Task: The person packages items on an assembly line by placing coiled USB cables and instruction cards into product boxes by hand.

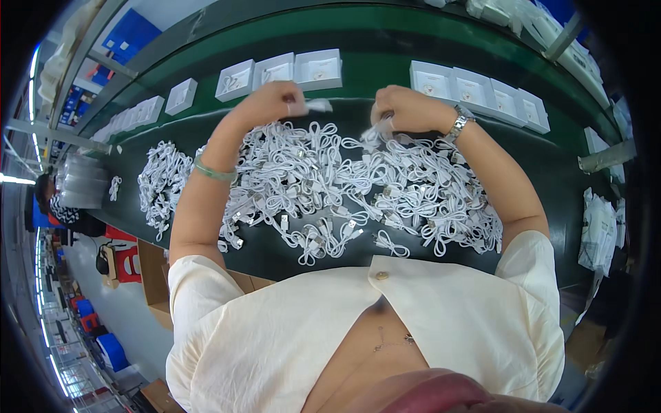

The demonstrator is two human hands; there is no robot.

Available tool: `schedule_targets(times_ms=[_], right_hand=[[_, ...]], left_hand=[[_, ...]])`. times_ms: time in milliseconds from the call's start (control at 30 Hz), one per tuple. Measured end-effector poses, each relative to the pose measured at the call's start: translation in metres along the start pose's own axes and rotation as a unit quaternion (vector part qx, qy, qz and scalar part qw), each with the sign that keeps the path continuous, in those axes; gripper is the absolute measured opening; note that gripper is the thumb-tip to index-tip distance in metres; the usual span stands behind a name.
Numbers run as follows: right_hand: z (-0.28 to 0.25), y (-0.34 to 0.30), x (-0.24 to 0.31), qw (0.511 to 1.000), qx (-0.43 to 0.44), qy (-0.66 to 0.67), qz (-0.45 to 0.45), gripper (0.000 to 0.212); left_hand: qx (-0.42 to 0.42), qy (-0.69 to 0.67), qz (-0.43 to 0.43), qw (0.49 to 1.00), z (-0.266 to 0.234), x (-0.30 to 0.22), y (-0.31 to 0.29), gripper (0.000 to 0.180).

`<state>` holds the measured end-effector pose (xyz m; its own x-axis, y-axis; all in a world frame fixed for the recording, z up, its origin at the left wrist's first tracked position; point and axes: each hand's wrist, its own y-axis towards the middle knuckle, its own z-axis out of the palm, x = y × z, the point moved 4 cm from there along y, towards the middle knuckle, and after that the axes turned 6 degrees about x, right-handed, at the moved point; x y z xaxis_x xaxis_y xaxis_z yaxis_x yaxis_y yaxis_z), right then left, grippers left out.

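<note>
My left hand (272,102) is raised over a large heap of white coiled cables (358,186) on a dark green work surface (537,158), pinching a small white piece (318,105) at its fingertips. A green band sits on that wrist. My right hand (406,109), with a metal watch on the wrist, is closed on a white cable end (379,131) at the top of the heap. Both hands sit at the heap's far edge, near the row of small white boxes.
Open white boxes stand in rows at the back: one group (279,72) at the left and one (478,93) at the right. A smaller cable pile (162,182) lies at the left. White bags (599,227) sit at the right edge. Another person (51,203) sits far left.
</note>
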<state>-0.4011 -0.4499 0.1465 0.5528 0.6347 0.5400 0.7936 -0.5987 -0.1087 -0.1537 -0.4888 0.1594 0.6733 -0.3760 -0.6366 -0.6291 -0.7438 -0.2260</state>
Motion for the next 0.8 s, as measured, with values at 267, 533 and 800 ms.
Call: schedule_targets(times_ms=[267, 533, 800], right_hand=[[-0.048, -0.045, -0.086, 0.916, -0.284, -0.092, 0.267, 0.024], [-0.037, -0.027, -0.123, 0.861, -0.280, -0.206, 0.371, 0.018], [-0.014, 0.004, -0.110, 0.925, -0.215, -0.130, 0.286, 0.025]], left_hand=[[-0.236, 0.224, -0.181, 0.928, -0.035, 0.048, 0.058, 0.033], [-0.226, 0.345, -0.237, 0.880, -0.021, 0.053, 0.089, 0.028], [-0.242, 0.404, -0.180, 0.864, -0.020, 0.063, 0.089, 0.017]])
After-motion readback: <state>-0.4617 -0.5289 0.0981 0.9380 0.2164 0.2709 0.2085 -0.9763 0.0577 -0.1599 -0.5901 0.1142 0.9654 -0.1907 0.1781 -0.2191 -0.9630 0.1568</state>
